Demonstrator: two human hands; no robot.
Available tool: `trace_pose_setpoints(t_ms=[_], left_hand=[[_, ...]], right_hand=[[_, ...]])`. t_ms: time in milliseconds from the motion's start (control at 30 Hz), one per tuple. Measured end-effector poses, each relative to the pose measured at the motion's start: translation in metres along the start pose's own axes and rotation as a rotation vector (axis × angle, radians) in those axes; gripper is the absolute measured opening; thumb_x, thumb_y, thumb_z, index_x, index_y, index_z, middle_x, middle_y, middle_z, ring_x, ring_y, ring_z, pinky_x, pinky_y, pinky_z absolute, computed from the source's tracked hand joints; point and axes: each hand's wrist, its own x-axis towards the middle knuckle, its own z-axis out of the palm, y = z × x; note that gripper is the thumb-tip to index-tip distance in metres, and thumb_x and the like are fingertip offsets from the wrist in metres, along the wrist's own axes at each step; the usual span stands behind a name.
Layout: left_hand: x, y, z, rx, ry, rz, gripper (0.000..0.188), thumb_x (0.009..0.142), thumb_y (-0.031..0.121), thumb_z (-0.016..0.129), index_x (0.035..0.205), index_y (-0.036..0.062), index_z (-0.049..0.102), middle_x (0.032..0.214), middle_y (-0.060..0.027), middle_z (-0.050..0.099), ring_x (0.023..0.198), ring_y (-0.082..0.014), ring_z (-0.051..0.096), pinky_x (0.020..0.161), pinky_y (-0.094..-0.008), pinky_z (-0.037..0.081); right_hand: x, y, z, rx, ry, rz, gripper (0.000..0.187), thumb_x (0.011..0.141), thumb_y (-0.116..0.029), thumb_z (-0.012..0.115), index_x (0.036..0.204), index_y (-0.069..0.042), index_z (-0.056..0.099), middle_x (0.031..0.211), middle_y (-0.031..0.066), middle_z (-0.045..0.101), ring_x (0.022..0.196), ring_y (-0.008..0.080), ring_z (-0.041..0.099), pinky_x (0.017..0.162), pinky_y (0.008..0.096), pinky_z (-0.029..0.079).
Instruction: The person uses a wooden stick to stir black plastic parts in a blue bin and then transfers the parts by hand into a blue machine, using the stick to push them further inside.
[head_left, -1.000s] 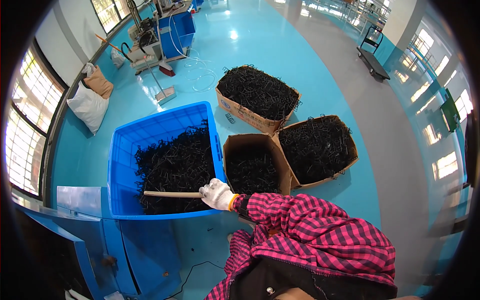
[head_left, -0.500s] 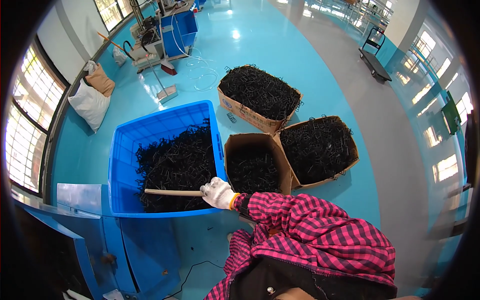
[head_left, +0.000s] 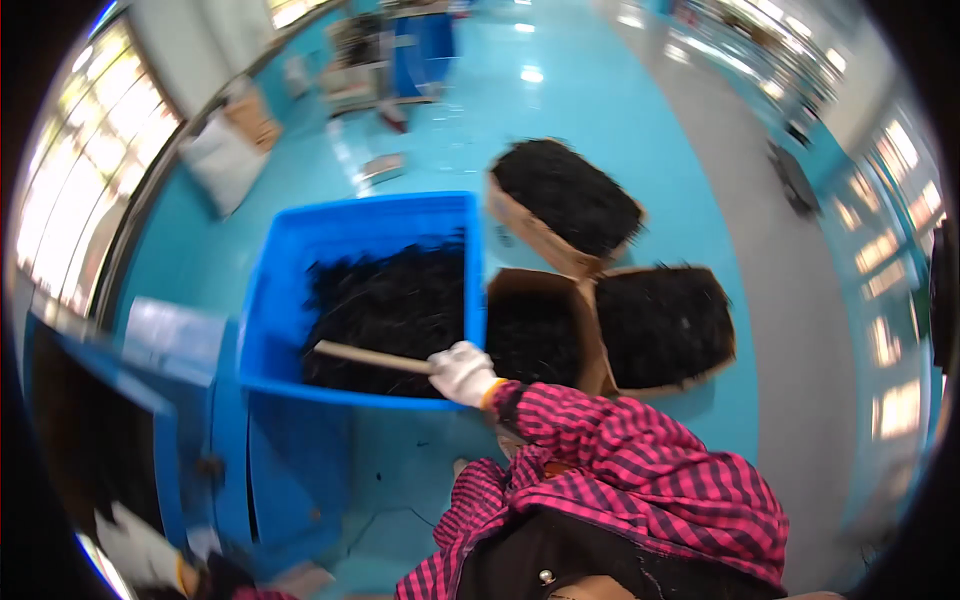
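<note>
My right hand (head_left: 462, 373), in a white knit glove with a yellow cuff edge, is closed around one end of a wooden stick (head_left: 375, 357). The stick lies over a big blue plastic bin (head_left: 355, 207), and its free end points left. Black wire pieces (head_left: 390, 300), bent like springs, fill much of the bin. At the lower left edge my left hand (head_left: 142, 550) shows in a white glove, blurred, near the blue machine cabinet (head_left: 292, 480). Its finger pose is unclear.
Three open cardboard boxes of black wire pieces stand right of the bin: a far box (head_left: 535, 222), a near box (head_left: 592, 335) and a right box (head_left: 722, 300). White sack (head_left: 222, 160) by the windows, hand truck (head_left: 795, 180) far right, thin cable (head_left: 385, 515) on the floor.
The view has swung, so bin and boxes sit farther right. My left hand has come into the lower left. My right hand still grips the stick, which now slopes more.
</note>
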Motion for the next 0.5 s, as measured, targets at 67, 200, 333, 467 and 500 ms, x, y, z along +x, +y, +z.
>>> trace_pose_setpoints(t_ms=[67,200,333,467,500], left_hand=[[-0.020,0.017,-0.019,-0.133,-0.043,0.024,0.052,0.094,0.047,0.053,0.134,0.0133,0.059,0.132,-0.0141,0.061,0.119,-0.0349,0.059,0.099,-0.0459,0.047],[-0.020,0.049,-0.053,-0.149,-0.240,-0.018,0.044,0.090,0.046,0.055,0.120,0.0160,0.068,0.116,-0.0119,0.069,0.109,-0.0353,0.062,0.090,-0.0499,0.048],[-0.022,0.028,-0.033,-0.189,-0.348,0.058,0.043,0.096,0.045,0.045,0.111,0.0140,0.071,0.113,-0.0096,0.070,0.107,-0.0296,0.063,0.096,-0.0470,0.042],[-0.032,0.008,-0.033,-0.252,-0.318,0.120,0.036,0.096,0.040,0.047,0.104,0.0128,0.070,0.104,-0.0078,0.071,0.100,-0.0302,0.064,0.093,-0.0441,0.042],[-0.034,0.007,-0.031,-0.259,-0.316,0.098,0.036,0.096,0.040,0.047,0.104,0.0128,0.070,0.104,-0.0078,0.071,0.100,-0.0302,0.064,0.093,-0.0441,0.042]], right_hand=[[-0.002,-0.006,-0.011,0.023,-0.029,0.016,0.022,0.083,-0.029,0.059,0.093,-0.016,0.074,0.080,0.0121,0.071,0.082,0.0340,0.068,0.075,0.0475,0.055],[-0.004,0.016,-0.001,-0.099,0.158,-0.130,0.026,0.084,-0.034,0.063,0.095,-0.012,0.069,0.089,0.0111,0.070,0.083,0.0334,0.066,0.080,0.0453,0.052],[0.008,0.024,0.027,-0.199,0.333,-0.320,0.027,0.085,-0.035,0.060,0.095,-0.010,0.067,0.087,0.0137,0.070,0.083,0.0341,0.067,0.079,0.0458,0.052],[0.012,-0.002,0.009,-0.123,0.131,-0.087,0.028,0.087,-0.036,0.061,0.098,-0.010,0.065,0.088,0.0149,0.070,0.085,0.0364,0.066,0.081,0.0468,0.051],[0.015,-0.013,-0.008,-0.033,0.198,-0.081,0.029,0.087,-0.035,0.062,0.100,-0.009,0.065,0.089,0.0148,0.069,0.084,0.0360,0.066,0.080,0.0459,0.051]])
